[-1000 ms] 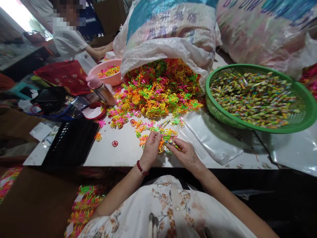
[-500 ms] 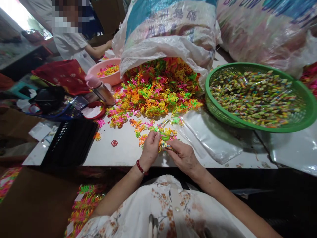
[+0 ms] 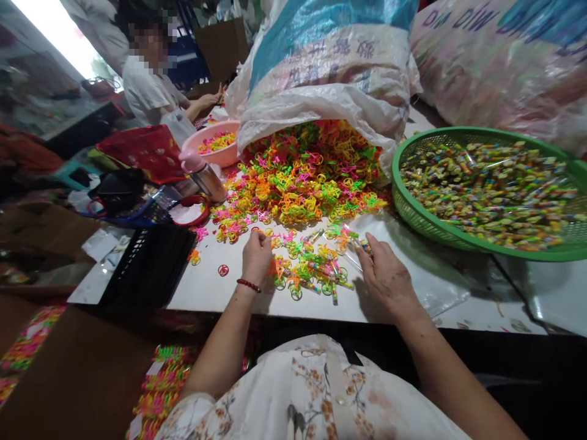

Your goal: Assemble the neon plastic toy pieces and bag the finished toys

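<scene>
A small heap of neon plastic pieces and short striped sticks (image 3: 312, 269) lies on the white table (image 3: 220, 287) between my hands. My left hand (image 3: 255, 256) is curled closed at the heap's left edge, its fingertips pinched on small orange pieces. My right hand (image 3: 387, 275) rests at the heap's right side, fingers pressed together on the edge of a clear plastic bag (image 3: 413, 256). Behind them a big pile of neon plastic shapes (image 3: 302, 177) spills from a large woven sack (image 3: 321, 73).
A green basket (image 3: 413, 214) full of striped sticks stands at the right. A black crate (image 3: 147, 263), a red lid (image 3: 188, 211), a pink-capped bottle (image 3: 204, 174) and a pink bowl (image 3: 206, 134) sit at the left. Another person (image 3: 151, 91) works at the far left.
My hands have come apart: the left moved up and left, the right went right onto the clear bag. The pieces they held together now lie on the table.
</scene>
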`<state>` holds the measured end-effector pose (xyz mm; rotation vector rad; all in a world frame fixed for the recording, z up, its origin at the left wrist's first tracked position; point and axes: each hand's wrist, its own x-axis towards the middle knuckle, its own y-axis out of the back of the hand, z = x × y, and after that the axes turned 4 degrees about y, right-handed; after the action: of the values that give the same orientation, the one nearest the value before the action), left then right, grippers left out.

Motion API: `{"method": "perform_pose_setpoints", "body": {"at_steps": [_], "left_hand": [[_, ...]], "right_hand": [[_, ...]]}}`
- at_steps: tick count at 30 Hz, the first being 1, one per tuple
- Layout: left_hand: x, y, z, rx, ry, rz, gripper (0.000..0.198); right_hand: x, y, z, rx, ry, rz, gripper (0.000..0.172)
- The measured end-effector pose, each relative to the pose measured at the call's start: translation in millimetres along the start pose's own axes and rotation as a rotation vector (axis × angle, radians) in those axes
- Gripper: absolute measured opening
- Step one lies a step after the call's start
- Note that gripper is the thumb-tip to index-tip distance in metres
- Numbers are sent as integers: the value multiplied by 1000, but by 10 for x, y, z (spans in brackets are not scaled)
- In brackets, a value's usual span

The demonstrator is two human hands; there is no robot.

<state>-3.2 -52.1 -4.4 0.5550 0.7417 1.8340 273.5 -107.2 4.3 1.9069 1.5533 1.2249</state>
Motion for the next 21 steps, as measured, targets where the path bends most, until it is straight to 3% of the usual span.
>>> {"method": "perform_pose_setpoints", "body": {"at_steps": [3, 5, 8, 13, 17, 21], "left_hand": [[266, -33, -183, 227, -64, 21, 30], [385, -81, -232, 313, -109, -33, 38], [514, -124, -253, 333, -84, -131, 30], [642, -69, -372, 323, -90, -164, 28], [685, 9, -547, 295, -173, -223, 32], [738, 94, -643, 315, -242, -277, 34]], "right_hand": [[-16, -8, -74, 118, -175, -74, 38], [-47, -42, -170, 253, -260, -149, 32], [-99, -101, -273, 457, -253, -259, 34], [-173, -162, -249, 722, -191, -422, 34], [-198, -207, -239, 767, -226, -448, 33], [-210, -268, -310, 949, -368, -426, 46]]}}
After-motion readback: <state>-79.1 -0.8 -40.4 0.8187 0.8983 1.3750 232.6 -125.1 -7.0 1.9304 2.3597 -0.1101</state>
